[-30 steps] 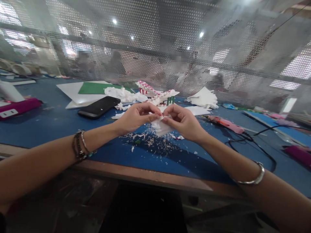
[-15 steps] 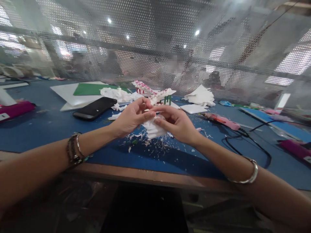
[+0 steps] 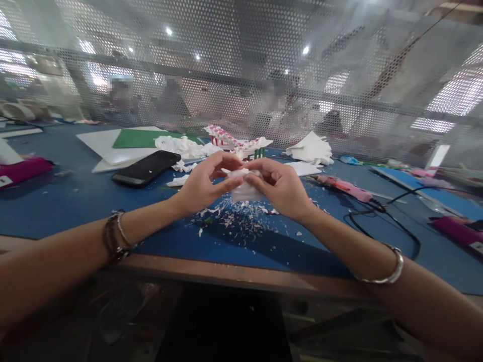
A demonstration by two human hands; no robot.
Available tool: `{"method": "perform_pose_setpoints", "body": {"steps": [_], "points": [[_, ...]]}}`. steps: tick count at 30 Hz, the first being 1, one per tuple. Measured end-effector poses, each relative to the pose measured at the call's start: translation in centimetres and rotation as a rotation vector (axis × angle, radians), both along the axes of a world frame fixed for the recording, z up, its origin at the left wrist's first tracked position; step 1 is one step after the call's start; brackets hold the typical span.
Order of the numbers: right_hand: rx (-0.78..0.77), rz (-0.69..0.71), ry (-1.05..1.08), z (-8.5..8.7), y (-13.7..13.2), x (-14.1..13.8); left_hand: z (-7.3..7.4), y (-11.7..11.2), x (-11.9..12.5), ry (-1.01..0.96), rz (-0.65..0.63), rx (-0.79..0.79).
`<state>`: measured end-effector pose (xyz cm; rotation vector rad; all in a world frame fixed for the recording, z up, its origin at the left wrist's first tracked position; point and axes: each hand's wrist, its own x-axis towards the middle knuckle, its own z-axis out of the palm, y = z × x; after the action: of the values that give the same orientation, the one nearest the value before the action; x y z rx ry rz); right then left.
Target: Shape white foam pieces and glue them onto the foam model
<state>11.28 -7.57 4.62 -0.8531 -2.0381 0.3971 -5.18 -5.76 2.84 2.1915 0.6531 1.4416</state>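
Note:
My left hand and my right hand meet in the middle over the blue table. Between them they pinch a soft, folded white sheet, which looks like thin paper or tissue. The left fingertips and thumb close on its left side; the right thumb presses on its right side. Part of the sheet is hidden behind the fingers. Below it, small white shreds are scattered on the table, with a small green scrap among them.
A black phone lies left of my hands, by white and green sheets. Crumpled white pieces and a fanned white stack are farther back. On the right lies a pink corded tool. A perforated metal screen stands behind.
The white sheet has been drawn up and bunched between my fingers, so less of it hangs below. My right hand has shifted slightly to the right; the table things stay put.

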Motion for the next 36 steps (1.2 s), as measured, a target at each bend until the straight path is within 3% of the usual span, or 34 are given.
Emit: {"method": "perform_pose_setpoints", "body": {"steps": [3, 6, 13, 21, 29, 36], "points": [[0.11, -0.098, -0.055, 0.2, 0.1, 0.23, 0.21, -0.35, -0.14, 0.133, 0.168, 0.3], [0.107, -0.132, -0.052, 0.23, 0.04, 0.2, 0.3, -0.66, -0.09, 0.18, 0.241, 0.392], [0.136, -0.153, -0.023, -0.04, -0.43, -0.42, -0.46, -0.73, 0.36, 0.153, 0.214, 0.154], [0.163, -0.096, -0.051, -0.13, -0.67, -0.26, -0.4, -0.9, 0.84, 0.129, 0.079, 0.024], [0.207, -0.016, -0.053, -0.15, -0.5, -0.2, -0.08, -0.52, 0.49, 0.128, 0.08, -0.013], [0.152, -0.032, -0.037, 0.11, -0.7, -0.22, 0.19, -0.27, 0.47, 0.078, 0.023, -0.173]]}}
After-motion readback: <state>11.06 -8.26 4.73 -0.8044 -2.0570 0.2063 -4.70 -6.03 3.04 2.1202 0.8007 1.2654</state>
